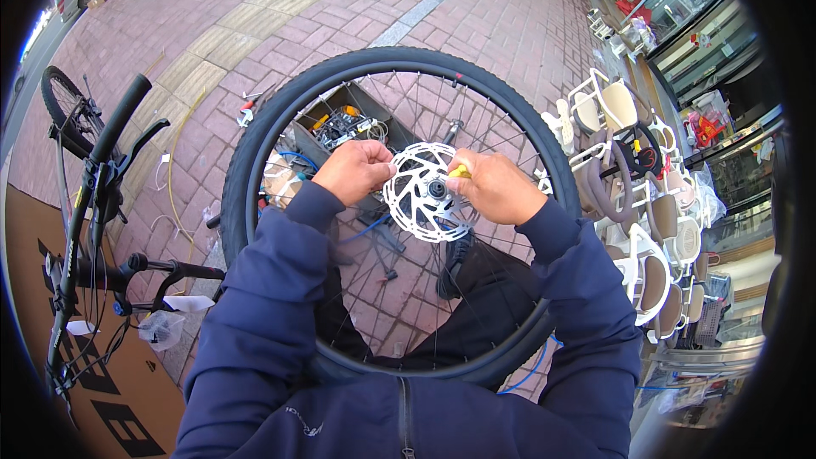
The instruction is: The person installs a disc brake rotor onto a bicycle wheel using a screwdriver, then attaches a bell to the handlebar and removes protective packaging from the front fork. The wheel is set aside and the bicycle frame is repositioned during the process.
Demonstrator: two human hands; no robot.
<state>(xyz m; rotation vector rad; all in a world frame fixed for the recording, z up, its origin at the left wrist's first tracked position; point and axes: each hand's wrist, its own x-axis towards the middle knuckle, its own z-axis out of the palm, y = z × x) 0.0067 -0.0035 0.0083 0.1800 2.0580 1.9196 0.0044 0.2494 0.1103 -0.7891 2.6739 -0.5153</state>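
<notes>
Pinching the brake disc [414,177] with my left hand [357,172], I grip a small yellow object [460,172] in my right hand [501,189].

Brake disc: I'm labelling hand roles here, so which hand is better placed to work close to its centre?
Probably the right hand: it holds a small yellow item right beside the hub, while the left hand is out at the left rim of the brake disc.

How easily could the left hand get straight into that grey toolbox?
Probably no: the spoked wheel stands between the left hand and the grey toolbox, so reaching it likely means going around.
</notes>
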